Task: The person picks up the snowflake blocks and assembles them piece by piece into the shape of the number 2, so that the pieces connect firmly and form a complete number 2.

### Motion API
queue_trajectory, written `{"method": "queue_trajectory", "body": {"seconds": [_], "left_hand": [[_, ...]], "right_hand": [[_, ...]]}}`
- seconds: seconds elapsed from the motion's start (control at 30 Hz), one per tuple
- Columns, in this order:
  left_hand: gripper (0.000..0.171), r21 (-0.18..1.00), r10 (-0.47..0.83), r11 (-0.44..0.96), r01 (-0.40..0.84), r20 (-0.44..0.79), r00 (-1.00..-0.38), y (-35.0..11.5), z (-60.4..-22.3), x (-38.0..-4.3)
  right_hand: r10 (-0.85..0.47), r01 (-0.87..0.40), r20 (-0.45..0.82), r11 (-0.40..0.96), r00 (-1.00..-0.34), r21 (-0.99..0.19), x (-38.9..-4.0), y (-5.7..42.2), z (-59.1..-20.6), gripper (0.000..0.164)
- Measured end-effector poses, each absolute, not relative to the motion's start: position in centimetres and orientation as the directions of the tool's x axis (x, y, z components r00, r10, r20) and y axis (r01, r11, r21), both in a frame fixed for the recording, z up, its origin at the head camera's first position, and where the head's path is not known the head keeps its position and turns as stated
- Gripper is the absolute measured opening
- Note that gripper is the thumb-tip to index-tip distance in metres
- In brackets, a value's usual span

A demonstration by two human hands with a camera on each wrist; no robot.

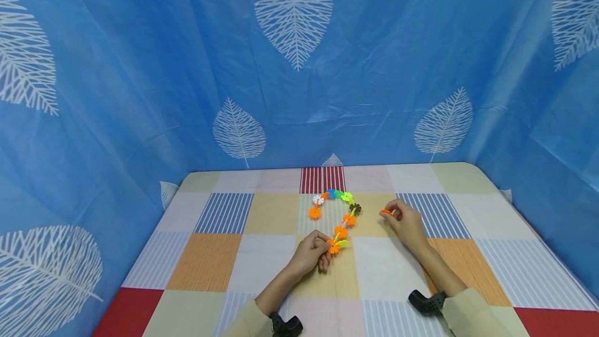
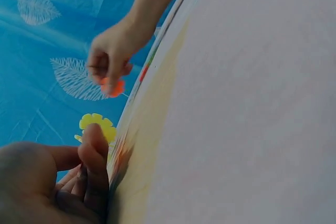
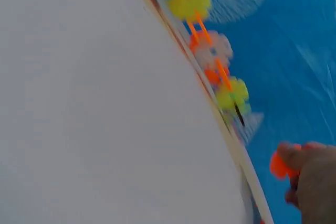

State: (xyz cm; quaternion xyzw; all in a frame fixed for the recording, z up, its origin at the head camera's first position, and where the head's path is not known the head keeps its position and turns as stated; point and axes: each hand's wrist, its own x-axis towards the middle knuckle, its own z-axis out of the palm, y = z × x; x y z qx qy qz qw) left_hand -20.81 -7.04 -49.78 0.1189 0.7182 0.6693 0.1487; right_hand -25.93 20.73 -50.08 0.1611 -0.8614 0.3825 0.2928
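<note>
A curved chain of notched plastic discs point(image 1: 340, 232) in orange, white, blue, green, yellow and dark brown lies on the patchwork cloth. My left hand point(image 1: 310, 251) pinches the orange disc point(image 1: 334, 246) at the chain's near end, where a yellow-green disc point(image 1: 343, 243) is joined on. That yellow disc point(image 2: 94, 123) sticks up behind my left fingertips in the left wrist view. Off to the right of the chain, my right hand point(image 1: 406, 225) holds a loose orange disc point(image 1: 386, 211) between thumb and fingers. The right wrist view shows this orange disc point(image 3: 281, 166) apart from the chain.
The patchwork cloth point(image 1: 262, 259) covers the table. Blue curtains point(image 1: 365, 66) with white leaf prints stand behind it and at both sides. A black wrist strap point(image 1: 427, 302) sits on the right forearm, another black strap point(image 1: 286, 325) on the left.
</note>
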Motion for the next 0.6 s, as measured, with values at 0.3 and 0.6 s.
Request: {"method": "queue_trajectory", "body": {"seconds": [0.3,0.6], "left_hand": [[0.011,0.998,0.359,0.001,-0.068,-0.064,-0.931,-6.9,-49.6,-20.9],[0.011,0.998,0.372,0.003,-0.065,-0.061,-0.926,-6.9,-49.9,-21.0]], "right_hand": [[-0.242,-0.451,0.391,0.294,-0.888,-0.842,-21.2,15.2,-48.0,0.014],[-0.237,-0.137,0.120,0.057,-0.964,-0.989,-21.4,14.8,-50.0,0.034]]}}
